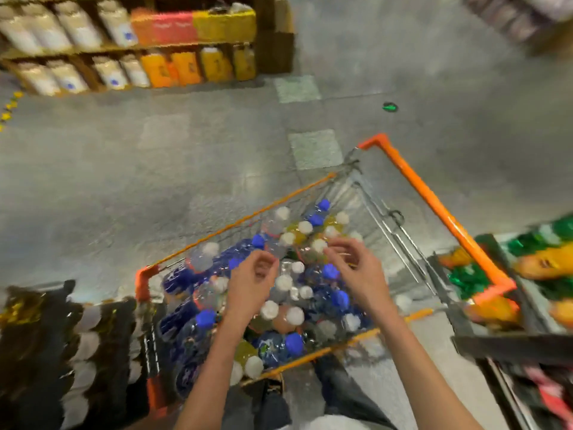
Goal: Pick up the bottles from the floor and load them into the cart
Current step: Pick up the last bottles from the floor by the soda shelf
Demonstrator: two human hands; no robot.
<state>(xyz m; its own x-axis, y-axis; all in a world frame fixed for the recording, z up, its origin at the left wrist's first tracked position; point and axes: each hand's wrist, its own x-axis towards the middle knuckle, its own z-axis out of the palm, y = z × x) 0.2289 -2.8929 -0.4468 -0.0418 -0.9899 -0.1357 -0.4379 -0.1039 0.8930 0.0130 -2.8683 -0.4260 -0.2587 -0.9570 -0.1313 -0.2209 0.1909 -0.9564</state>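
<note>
The head view looks down into a wire shopping cart [313,187] with orange trim and an orange push handle [434,209], standing on a grey tiled floor [155,156]. The cart's basket is packed with plastic bottles [288,305] standing upright: clear ones with white caps, blue-labelled ones with blue caps, and a few holding yellow or orange drink. Both hands hover just above the caps near the middle of the load. The left hand [252,283] has its fingers loosely curled with nothing in its grip; the right hand [356,268] likewise shows bent fingers in a narrow grip, holding nothing that can be made out. Motion blur smears the whole frame, so labels are unreadable. Shelves of jars [124,45] at the top left and dark crates [62,352] at the lower left are cut off by the edges
</note>
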